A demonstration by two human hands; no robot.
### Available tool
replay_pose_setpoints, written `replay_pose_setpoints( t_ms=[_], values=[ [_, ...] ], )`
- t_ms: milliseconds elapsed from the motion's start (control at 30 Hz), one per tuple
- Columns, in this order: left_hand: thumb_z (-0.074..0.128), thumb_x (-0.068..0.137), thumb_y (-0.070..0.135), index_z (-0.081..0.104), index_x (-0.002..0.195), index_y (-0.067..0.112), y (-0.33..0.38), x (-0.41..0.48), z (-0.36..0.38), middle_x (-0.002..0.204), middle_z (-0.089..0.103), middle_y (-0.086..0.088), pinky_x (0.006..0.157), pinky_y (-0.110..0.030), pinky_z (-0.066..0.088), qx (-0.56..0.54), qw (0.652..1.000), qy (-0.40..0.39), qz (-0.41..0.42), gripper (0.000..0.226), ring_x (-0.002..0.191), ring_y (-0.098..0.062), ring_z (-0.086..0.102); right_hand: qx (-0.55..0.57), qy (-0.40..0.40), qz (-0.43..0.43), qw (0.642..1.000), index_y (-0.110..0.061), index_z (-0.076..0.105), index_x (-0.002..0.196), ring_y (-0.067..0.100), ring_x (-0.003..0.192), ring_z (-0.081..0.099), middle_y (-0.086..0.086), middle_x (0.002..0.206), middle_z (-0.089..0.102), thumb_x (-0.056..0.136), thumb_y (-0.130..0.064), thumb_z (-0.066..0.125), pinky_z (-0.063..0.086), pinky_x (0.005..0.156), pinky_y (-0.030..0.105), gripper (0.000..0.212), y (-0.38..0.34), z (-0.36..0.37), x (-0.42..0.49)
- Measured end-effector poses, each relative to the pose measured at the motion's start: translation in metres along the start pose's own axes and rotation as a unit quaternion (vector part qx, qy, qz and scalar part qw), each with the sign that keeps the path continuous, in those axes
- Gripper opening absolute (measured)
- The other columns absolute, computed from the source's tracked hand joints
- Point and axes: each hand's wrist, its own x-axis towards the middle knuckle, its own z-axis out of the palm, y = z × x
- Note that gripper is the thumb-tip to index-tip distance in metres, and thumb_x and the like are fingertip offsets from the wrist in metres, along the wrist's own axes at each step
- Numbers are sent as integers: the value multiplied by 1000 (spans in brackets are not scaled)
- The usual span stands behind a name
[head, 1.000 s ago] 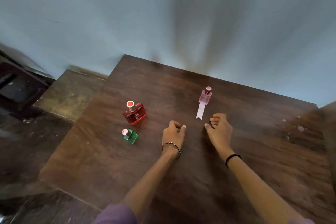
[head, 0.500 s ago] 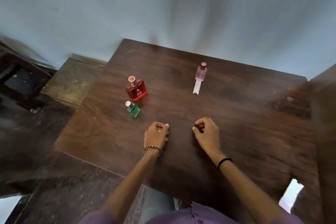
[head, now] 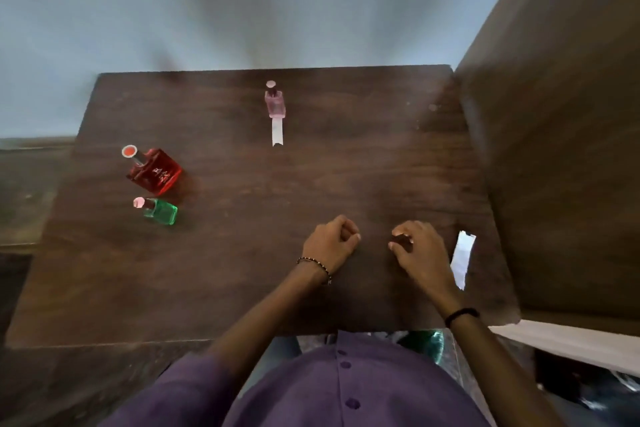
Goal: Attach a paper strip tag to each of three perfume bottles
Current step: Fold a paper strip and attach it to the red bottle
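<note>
Two hands rest on the dark wooden table (head: 242, 270) near its front edge. The left hand (head: 330, 246) is curled into a loose fist, the right hand (head: 419, 253) has its fingers tucked under, and neither grips anything. The red perfume bottle (head: 156, 172) sits far left. A loose paper strip (head: 462, 258) lies just beside the right hand. The green perfume bottle (head: 161, 211) is just in front of the red. The pink perfume bottle (head: 275, 102) stands at the back, a white strip tag (head: 277, 132) trailing from its base.

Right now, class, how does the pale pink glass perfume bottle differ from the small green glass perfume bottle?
The pale pink glass perfume bottle has a white paper strip at its base; the small green glass perfume bottle has none. Pink looks taller and slimmer, green squatter. Both are upright with round pinkish caps.
</note>
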Motion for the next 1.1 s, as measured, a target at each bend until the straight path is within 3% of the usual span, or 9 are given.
replay_pose_setpoints(
  t_ms=[133, 233, 367, 533, 600, 700, 800, 900, 1100],
  values=[
    [65, 90, 27, 67, 100, 23, 23, -1, 21, 92, 75, 6, 83, -32, 54, 42, 997, -47, 37, 11, 94, -15, 69, -18, 52, 60, 997, -10, 71, 100, 30, 105, 59, 7, 107, 68, 78, -10, 82, 43, 89, 34, 25, 41, -32, -24],
    [62, 91, 29, 66, 102, 24, 36, 0, 32, 93, 72, 8, 84, -32, 53, 69, 993, -84, 43, 12, 93, -16, 67, -28, 45, 101, 993, -9, 70, 111, 33, 109, 58, 10, 117, 69, 75, -15, 87, 45, 93, 38, 40, 67, -45, -41],
    [62, 90, 29, 66, 101, 24, 44, 1, 43, 93, 73, 8, 81, -31, 54, 78, 990, -98, 59, 12, 86, -14, 67, 14, 23, 111, 993, -7, 69, 114, 34, 103, 65, 14, 119, 69, 68, -9, 91, 58, 84, 45, 50, 83, -44, -50],
    [62, 91, 26, 67, 105, 21, 48, 3, 45, 96, 73, 6, 74, -25, 48, 89, 989, -90, 74, 15, 76, -8, 58, 58, 39, 72, 995, -2, 71, 105, 24, 93, 68, 12, 109, 69, 69, 2, 86, 46, 73, 2, 40, 64, -29, -37],
    [61, 91, 25, 67, 108, 22, 48, 4, 44, 98, 73, 7, 73, -24, 46, 95, 988, -89, 82, 18, 76, -8, 58, 58, 38, 51, 996, -1, 71, 104, 20, 92, 66, 11, 109, 70, 71, 0, 84, 42, 72, -3, 35, 56, -22, -30],
    [59, 91, 22, 66, 113, 25, 50, 5, 42, 101, 72, 9, 71, -24, 44, 114, 984, -88, 104, 23, 80, -10, 62, 65, 39, 35, 996, -6, 72, 104, 11, 90, 61, 5, 109, 69, 76, -9, 84, 45, 72, 2, 31, 46, -18, -21],
    [59, 91, 21, 65, 117, 25, 49, 6, 45, 105, 72, 9, 71, -24, 45, 126, 981, -87, 119, 27, 86, -12, 65, 74, 23, 27, 997, -9, 70, 106, 11, 92, 62, -2, 108, 66, 73, -22, 88, 53, 75, 18, 40, 43, -17, -17],
    [60, 91, 22, 64, 119, 24, 47, 9, 50, 109, 72, 8, 76, -28, 50, 124, 981, -92, 120, 28, 90, -14, 66, 81, 17, 29, 996, -11, 69, 109, 10, 93, 62, -6, 108, 63, 74, -30, 88, 48, 75, 12, 43, 45, -19, -15],
    [60, 91, 22, 66, 113, 23, 40, 10, 57, 107, 67, 6, 75, -31, 51, 137, 975, -86, 153, 23, 88, -16, 65, 102, 27, 30, 994, -6, 71, 109, 14, 91, 67, 4, 112, 70, 77, -19, 86, 58, 77, 23, 37, 51, -18, -14]
  ],
)
